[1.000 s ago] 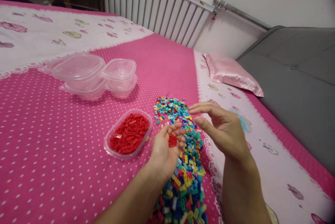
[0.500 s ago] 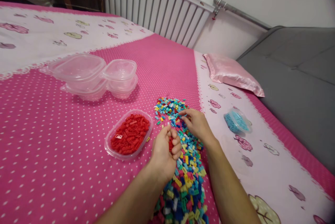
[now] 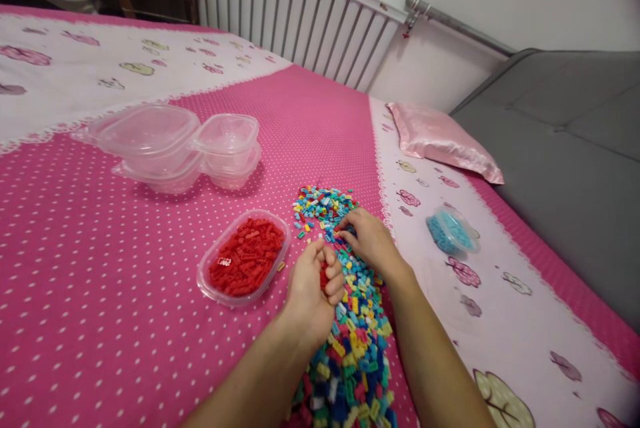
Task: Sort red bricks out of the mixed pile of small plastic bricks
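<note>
— Red bricks [image 3: 324, 276] shut away in left hand [image 3: 314, 285] now, at the edge of pile [image 3: 350, 348]?

— Yes. Open-palmed a second ago, curled tight over them now. Right hand [image 3: 364, 239] dropped onto pile, fingertips bent in among pieces; cannot tell whether pinching any. Beyond: red tub [image 3: 244, 257], blue tub [image 3: 451, 231], clear tubs [image 3: 170, 145].

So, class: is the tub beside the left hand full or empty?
Nearly full: red bricks cover the lidless tub's whole floor, heaped almost to its rim.

Glossy plastic bricks [image 3: 353, 348] heaped on matt cloth bedspread [image 3: 100, 268]; left of bricks, clear smooth plastic tub [image 3: 203, 279]; beyond bricks, shiny satin pillow [image 3: 440, 141] and painted metal radiator [image 3: 300, 15].
</note>
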The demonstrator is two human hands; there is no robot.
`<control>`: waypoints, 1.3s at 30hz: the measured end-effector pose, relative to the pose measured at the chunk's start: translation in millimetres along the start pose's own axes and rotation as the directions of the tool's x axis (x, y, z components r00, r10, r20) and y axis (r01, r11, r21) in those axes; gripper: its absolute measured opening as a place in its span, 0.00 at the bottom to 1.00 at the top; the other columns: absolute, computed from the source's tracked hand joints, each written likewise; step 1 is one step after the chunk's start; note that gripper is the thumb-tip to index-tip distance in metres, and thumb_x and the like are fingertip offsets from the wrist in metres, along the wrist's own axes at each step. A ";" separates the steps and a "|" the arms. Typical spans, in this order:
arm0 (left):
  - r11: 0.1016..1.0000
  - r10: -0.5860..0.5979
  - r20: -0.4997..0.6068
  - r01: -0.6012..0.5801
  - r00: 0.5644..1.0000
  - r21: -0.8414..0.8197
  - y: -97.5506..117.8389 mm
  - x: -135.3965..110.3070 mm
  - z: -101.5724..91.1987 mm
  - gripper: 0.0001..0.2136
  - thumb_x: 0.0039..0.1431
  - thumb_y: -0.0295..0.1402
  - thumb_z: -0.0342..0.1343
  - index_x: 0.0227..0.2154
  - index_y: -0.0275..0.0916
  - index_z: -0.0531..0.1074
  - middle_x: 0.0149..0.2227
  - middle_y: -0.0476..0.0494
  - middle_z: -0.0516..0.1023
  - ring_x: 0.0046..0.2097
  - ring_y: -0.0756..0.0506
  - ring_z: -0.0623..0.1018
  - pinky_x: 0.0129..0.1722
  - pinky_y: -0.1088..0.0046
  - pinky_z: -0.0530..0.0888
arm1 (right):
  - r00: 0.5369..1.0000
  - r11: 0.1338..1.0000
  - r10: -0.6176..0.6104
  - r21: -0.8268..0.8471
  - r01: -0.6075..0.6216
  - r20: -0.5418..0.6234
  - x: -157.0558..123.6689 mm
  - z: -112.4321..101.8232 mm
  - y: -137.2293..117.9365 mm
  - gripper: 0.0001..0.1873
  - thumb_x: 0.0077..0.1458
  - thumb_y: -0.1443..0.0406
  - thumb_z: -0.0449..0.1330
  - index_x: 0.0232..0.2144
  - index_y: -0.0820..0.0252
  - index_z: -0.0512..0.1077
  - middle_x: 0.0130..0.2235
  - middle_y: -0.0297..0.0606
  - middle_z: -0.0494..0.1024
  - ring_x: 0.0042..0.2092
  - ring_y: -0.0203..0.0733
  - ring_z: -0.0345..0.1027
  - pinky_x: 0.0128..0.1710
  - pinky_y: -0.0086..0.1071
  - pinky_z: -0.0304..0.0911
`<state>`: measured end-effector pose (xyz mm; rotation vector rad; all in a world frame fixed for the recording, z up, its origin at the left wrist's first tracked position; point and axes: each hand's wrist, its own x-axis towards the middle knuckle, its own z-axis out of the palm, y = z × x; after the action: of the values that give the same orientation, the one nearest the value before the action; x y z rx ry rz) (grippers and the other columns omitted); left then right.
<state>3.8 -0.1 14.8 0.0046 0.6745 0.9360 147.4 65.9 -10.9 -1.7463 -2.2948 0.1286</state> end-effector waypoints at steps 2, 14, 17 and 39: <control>1.000 0.003 0.007 -0.003 1.000 -0.001 -0.4 0.1 -0.4 0.17 0.61 0.34 0.40 0.16 0.37 0.56 0.13 0.55 0.52 0.12 0.57 0.52 0.13 0.81 0.45 | 1.000 1.000 -0.008 0.000 0.008 0.005 -0.2 -1.3 0.0 0.03 0.52 0.65 0.60 0.30 0.59 0.71 0.36 0.39 0.72 0.40 0.41 0.65 0.41 0.33 0.59; 1.000 0.007 -0.010 -0.007 1.000 0.006 -0.6 -0.6 -0.7 0.17 0.61 0.35 0.40 0.16 0.37 0.56 0.13 0.55 0.53 0.12 0.57 0.52 0.14 0.80 0.46 | 0.986 0.977 -0.168 0.130 0.168 -0.008 0.7 4.6 1.9 0.04 0.48 0.72 0.58 0.28 0.59 0.66 0.31 0.35 0.70 0.35 0.39 0.62 0.35 0.30 0.55; 1.000 0.012 -0.021 -0.012 1.000 0.010 -0.6 -0.6 0.0 0.17 0.61 0.35 0.40 0.16 0.37 0.56 0.13 0.55 0.53 0.13 0.57 0.52 0.14 0.80 0.46 | 0.985 0.973 -0.174 0.151 0.175 -0.018 0.8 5.4 0.6 0.05 0.48 0.72 0.56 0.28 0.59 0.66 0.30 0.34 0.70 0.34 0.38 0.62 0.34 0.30 0.55; 0.995 0.078 -0.172 -0.087 0.982 -0.044 0.9 -2.7 5.7 0.13 0.60 0.29 0.41 0.30 0.29 0.69 0.24 0.39 0.73 0.21 0.54 0.69 0.20 0.83 0.67 | 0.931 0.828 -0.097 0.491 0.272 -0.353 -31.5 -73.6 -38.5 0.04 0.52 0.64 0.60 0.33 0.58 0.70 0.35 0.35 0.74 0.39 0.39 0.68 0.42 0.34 0.63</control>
<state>5.1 0.1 21.1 -0.0941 0.8131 1.0411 137.9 19.0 64.0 -1.1562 -1.9337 0.3825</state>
